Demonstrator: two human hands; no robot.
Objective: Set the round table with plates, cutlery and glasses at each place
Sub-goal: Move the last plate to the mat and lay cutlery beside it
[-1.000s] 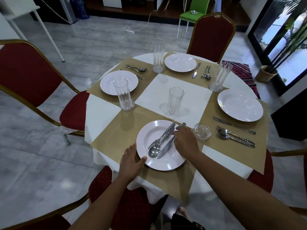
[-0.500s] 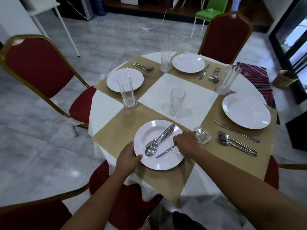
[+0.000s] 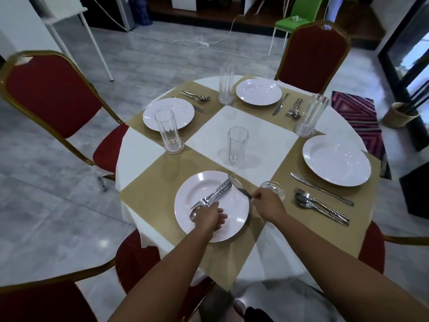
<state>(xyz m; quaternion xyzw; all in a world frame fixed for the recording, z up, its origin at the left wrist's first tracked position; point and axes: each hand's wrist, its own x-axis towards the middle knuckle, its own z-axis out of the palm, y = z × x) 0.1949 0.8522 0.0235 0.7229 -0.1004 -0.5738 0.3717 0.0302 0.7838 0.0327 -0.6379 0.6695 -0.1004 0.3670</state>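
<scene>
Fingers point(image 3: 257, 195) of R hand point(image 3: 270, 202) pinch the handle end of the knife point(image 3: 239, 185), lower ctr of frame. Blade runs up-left, tip over the upper right rim of the near plate point(image 3: 234, 213).

L hand point(image 3: 207, 217) sits over the lower left part of that plate, its fingers point(image 3: 222, 216) curled down over the head ends of the fork + spoon point(image 3: 217, 194). Spoon bowl pokes out at the hand's left edge. Handles run up-right across the plate, ending just beside the knife blade. Whether L hand really grips them: can't tell, contact is hidden under the hand.

Near plate lies on a gold placemat point(image 3: 157, 184) at the bottom edge of the round table point(image 3: 137, 154), which has a white cloth. Cut-glass dish point(image 3: 275, 187) is just above R hand; touching or not, can't tell. Ctr glass point(image 3: 237, 145) stands upright on the white middle square, above the near plate.

3 other places are set:
- Left plate point(image 3: 183, 110), w/ left glass point(image 3: 169, 131) overlapping its lower edge and left cutlery point(image 3: 195, 96) above it.
- Far plate point(image 3: 258, 91), w/ far glass point(image 3: 225, 86) to its left and far cutlery point(image 3: 287, 105) to its right.
- Right plate point(image 3: 336, 159), w/ right glass point(image 3: 311, 116) above-left and right cutlery point(image 3: 322, 201) below it.

Red chairs point(image 3: 313, 54) w/ gold frames stand round the table.
</scene>
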